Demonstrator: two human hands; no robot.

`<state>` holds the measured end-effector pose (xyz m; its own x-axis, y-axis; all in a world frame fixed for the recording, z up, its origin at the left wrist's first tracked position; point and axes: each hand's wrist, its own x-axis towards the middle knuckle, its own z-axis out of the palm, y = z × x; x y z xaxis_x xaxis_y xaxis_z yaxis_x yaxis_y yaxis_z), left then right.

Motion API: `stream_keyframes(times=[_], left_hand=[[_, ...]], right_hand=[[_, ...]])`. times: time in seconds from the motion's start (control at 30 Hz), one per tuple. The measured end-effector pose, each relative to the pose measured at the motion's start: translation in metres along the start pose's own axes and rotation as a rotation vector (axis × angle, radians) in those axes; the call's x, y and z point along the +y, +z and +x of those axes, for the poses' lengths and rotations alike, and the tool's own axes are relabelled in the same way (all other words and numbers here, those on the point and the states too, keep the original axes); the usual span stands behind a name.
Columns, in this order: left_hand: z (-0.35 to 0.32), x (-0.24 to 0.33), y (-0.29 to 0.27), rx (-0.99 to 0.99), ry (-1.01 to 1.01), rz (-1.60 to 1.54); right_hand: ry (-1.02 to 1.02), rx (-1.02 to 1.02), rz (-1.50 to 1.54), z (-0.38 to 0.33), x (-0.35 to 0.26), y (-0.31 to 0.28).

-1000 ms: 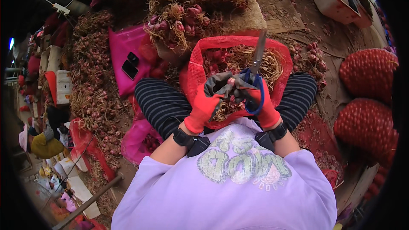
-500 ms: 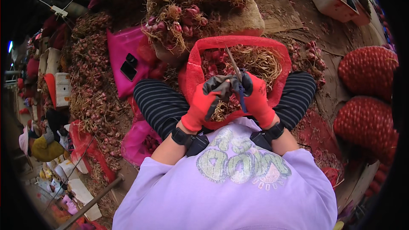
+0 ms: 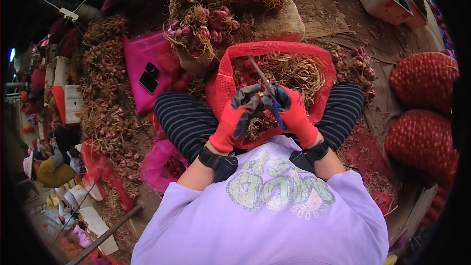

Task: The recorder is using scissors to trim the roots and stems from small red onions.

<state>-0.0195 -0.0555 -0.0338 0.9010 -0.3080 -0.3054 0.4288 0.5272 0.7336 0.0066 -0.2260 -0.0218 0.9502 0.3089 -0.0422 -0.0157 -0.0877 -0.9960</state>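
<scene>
My two red-gloved hands meet over one red mesh sack (image 3: 324, 64) of rooty shallots in my lap. Left grip (image 3: 239, 118) clenched on a shallot bunch (image 3: 255, 99); right grip (image 3: 294, 110) grasping one pair of blue-handled scissors (image 3: 269, 91). Two filled mesh sacks (image 3: 424, 113) lie right.

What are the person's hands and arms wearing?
Both the left hand and the right hand wear bright red-orange gloves with dark grey fingers. A chunky black band is strapped round the left wrist, and another black band round the right. The lilac sweatshirt sleeves are pushed up, leaving the forearms bare.
</scene>
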Motion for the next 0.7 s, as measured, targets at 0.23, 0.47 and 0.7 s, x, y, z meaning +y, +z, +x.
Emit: stream_keyframes(times=[0.23,0.47,0.7], left_hand=[[-0.002,0.009,0.001,-0.068,0.035,0.093],[0.002,0.002,-0.007,-0.082,-0.187,-0.219],[0.000,0.008,-0.010,0.039,0.190,0.106]], right_hand=[[-0.040,0.022,-0.092,-0.004,0.006,0.009],[0.408,0.024,0.585,-0.007,0.006,-0.003],[-0.182,0.055,-0.674,-0.022,-0.015,-0.024]])
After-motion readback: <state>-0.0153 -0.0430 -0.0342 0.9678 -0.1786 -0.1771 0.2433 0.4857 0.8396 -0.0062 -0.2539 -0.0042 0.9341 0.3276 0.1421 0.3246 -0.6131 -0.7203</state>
